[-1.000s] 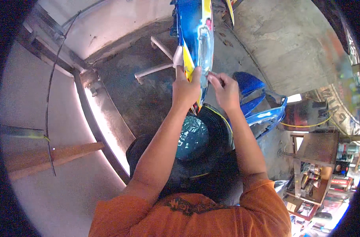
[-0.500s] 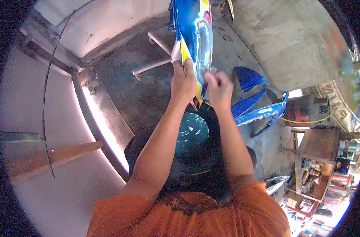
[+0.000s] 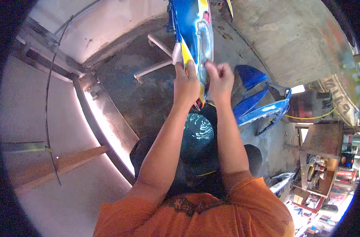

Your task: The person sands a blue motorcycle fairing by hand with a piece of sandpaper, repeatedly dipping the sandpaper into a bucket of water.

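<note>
A long blue motorcycle fairing panel (image 3: 186, 23) with yellow and white markings and a dull, scuffed strip points toward me, narrow end nearest. My left hand (image 3: 186, 87) grips that narrow end, its fingers wrapped round the left side beside a white flap-like piece (image 3: 177, 54). Against the right edge is my right hand (image 3: 221, 82), fingers curled and pinched at the scuffed strip; what they hold, if anything, is hidden. Below both hands sits a dark round basin with water (image 3: 199, 132), its surface rippled with reflections.
More blue fairing panels (image 3: 263, 108) lie on the floor to the right. A pale stand leg (image 3: 154, 68) juts out on the left. At the far right stands a wooden shelf (image 3: 320, 140) with tools and boxes. A yellow hose (image 3: 310, 117) runs near it.
My right hand has moved slightly up along the panel's edge. The left hand keeps its grip. The water in the basin shows more ripples, and the whole view has shifted a little.
</note>
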`<move>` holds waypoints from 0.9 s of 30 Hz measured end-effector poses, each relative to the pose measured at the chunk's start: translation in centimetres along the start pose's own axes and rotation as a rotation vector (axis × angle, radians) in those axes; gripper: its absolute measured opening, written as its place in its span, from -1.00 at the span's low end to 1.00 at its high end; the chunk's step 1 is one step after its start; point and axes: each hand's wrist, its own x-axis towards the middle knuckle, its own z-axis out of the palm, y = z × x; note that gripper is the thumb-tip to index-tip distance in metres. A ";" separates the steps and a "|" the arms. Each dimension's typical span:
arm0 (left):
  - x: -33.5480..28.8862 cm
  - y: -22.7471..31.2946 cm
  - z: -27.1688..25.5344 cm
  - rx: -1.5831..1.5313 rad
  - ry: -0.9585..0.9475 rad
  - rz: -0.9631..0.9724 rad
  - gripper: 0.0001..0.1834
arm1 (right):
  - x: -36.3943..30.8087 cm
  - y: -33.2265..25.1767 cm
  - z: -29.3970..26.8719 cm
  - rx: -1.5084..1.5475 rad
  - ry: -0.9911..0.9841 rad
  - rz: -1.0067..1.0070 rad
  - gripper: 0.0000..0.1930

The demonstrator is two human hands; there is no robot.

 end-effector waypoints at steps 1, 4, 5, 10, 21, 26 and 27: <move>0.1 0.2 0.1 0.040 0.005 0.054 -0.37 | 2.1 -1.1 0.5 0.003 0.002 -0.002 -0.68; -0.8 2.7 -0.2 -0.115 -0.028 -0.132 -0.42 | 5.4 -2.3 0.8 0.027 -0.012 -0.065 -0.68; -0.5 2.2 0.0 -0.116 -0.029 -0.133 -0.42 | 5.4 -2.4 0.6 0.026 -0.038 -0.033 -0.69; 0.3 0.3 0.1 -0.055 -0.019 -0.035 -0.34 | -1.9 4.3 -0.6 0.079 -0.058 0.004 -0.77; -0.6 2.8 -0.9 -0.101 -0.036 -0.163 -0.34 | 4.7 -3.9 1.2 0.000 -0.161 -0.048 -0.67; -0.2 2.7 -0.9 -0.117 -0.039 -0.145 -0.31 | -2.4 2.0 -0.1 -0.003 -0.066 0.049 -0.77; -0.2 2.4 -0.7 -0.119 -0.039 -0.136 -0.31 | -2.4 1.6 -0.3 -0.008 -0.062 0.050 -0.76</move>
